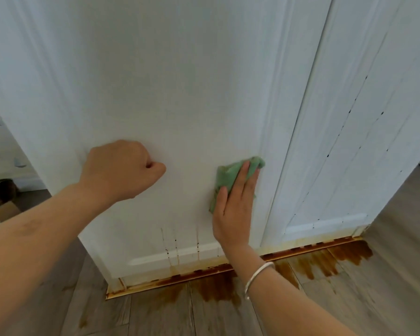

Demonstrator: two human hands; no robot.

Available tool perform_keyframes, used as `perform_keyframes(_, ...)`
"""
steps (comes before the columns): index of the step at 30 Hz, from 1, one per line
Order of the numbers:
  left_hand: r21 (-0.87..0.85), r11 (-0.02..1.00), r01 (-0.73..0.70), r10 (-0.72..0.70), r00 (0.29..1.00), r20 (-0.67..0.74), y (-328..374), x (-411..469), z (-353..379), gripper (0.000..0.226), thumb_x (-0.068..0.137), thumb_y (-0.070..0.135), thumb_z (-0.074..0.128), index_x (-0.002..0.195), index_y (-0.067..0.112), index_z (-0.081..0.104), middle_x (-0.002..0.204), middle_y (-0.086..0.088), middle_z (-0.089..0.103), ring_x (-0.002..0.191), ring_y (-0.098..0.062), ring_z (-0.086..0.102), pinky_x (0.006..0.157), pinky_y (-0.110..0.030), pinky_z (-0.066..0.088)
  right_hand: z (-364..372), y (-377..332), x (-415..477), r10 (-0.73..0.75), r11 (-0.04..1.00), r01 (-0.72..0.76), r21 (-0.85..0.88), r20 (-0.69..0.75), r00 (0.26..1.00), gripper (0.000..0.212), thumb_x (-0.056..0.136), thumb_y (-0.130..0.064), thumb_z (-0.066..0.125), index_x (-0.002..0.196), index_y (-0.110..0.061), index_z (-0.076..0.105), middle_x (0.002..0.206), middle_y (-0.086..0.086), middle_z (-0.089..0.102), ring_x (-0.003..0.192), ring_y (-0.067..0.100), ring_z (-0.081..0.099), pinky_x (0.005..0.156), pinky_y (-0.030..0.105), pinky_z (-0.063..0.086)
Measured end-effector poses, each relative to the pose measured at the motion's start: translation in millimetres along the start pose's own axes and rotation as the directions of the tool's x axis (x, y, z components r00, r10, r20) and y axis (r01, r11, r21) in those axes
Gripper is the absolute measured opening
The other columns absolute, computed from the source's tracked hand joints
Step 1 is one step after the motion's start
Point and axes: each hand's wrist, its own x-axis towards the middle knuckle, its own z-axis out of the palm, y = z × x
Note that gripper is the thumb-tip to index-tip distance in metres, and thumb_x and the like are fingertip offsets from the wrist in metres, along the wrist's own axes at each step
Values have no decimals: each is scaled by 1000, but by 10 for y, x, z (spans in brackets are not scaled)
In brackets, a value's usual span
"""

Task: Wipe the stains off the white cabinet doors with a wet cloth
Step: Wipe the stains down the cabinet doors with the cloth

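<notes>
The two white cabinet doors fill your view. The left door (180,93) is broad and flat, and the right door (349,141) meets it at a narrow seam just right of the cloth. The floor (398,275) below carries brown staining along the bottom rail (204,272).

Brown drip streaks (175,248) run down the left door's lower part, below and left of the cloth. Dark specks (354,98) line the right door's mouldings.

The green cloth (230,175) lies pressed on the left door, near its right edge. I judge it soft, light and limp, so it will bunch unless you keep a flat palm over its middle.

Your right hand (235,214) does this, fingers straight, gripping nothing. Your left hand (121,168) is a closed fist holding nothing, knuckles against the door.

Open panel lies above and to the left. The raised moulding at right may catch the cloth.
</notes>
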Motion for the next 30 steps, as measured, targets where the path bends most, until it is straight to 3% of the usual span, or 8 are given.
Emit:
perform_keyframes(5, -26, 1000, 6, -6, 1000, 9, 1, -2, -5, 45, 83, 36, 46, 56, 6, 66, 43, -2, 62, 51, -20, 63, 59, -27, 50, 257, 17, -485, 431, 899, -434, 60, 53, 901, 65, 98, -49, 16, 140, -46, -33, 155, -12, -34, 148, 13, -13, 121, 46, 15)
perform_keyframes(7, -38, 999, 11, -10, 1000, 9, 1, -1, -6, 44, 83, 36, 46, 56, 7, 66, 42, -1, 61, 50, -18, 63, 57, -24, 47, 308, -138, -433, 514, 846, -516, 137, 50, 856, 63, 101, -44, 18, 139, -45, -32, 155, -10, -34, 148, 14, -14, 122, 46, 12)
perform_keyframes(12, -48, 999, -8, 7, 1000, -18, -14, -11, 29, 44, 81, 35, 46, 54, 5, 63, 45, -5, 63, 52, -23, 63, 59, -33, 53, 95, -421, 50, 211, 971, -199, 135, -81, 974, 65, 101, -35, 25, 152, -32, -14, 160, -8, -22, 146, 6, -18, 116, 19, -9)
perform_keyframes(14, -55, 998, -19, 16, 999, -45, -15, 2, 50, 44, 80, 34, 47, 48, 5, 55, 46, -7, 62, 50, -25, 60, 56, -32, 49, 23, -508, 207, 157, 984, -147, 98, -101, 982, 66, 100, -33, 27, 153, -29, -11, 161, -6, -18, 148, 7, -14, 115, 16, -8)
perform_keyframes(17, -59, 997, -47, 43, 997, -67, -30, -3, 73, 44, 82, 32, 48, 44, 12, 39, 42, -4, 46, 41, -23, 42, 47, -24, 31, -8, -614, 140, 243, 968, -238, 83, -64, 968, 67, 101, -31, 30, 152, -34, -13, 161, -7, -15, 149, 12, -6, 117, 29, 8)
perform_keyframes(19, -51, 996, -76, 72, 994, -78, -37, -7, 84, 45, 83, 32, 49, 45, 12, 35, 42, -2, 38, 41, -21, 35, 47, -23, 23, -4, -648, 29, 338, 938, -334, 98, -34, 941, 68, 103, -26, 32, 152, -33, -14, 161, -6, -16, 148, 13, -4, 114, 26, 10)
perform_keyframes(25, -50, 990, -130, 123, 984, -131, -86, -42, 193, 45, 87, 30, 47, 48, 13, 33, 45, -2, 35, 42, -20, 33, 47, -25, 23, 191, -687, 34, 587, 793, -568, 221, -27, 809, 64, 104, -28, 23, 150, -31, -21, 160, -2, -20, 149, 19, -3, 121, 44, 14)
perform_keyframes(30, -25, 989, -146, 145, 989, -35, -118, -156, 394, 45, 87, 29, 47, 48, 13, 31, 46, -1, 34, 43, -18, 32, 47, -24, 22, 272, -601, 24, 668, 717, -621, 316, -55, 743, 61, 104, -28, 21, 151, -32, -18, 160, -2, -21, 150, 18, -4, 120, 44, 14)
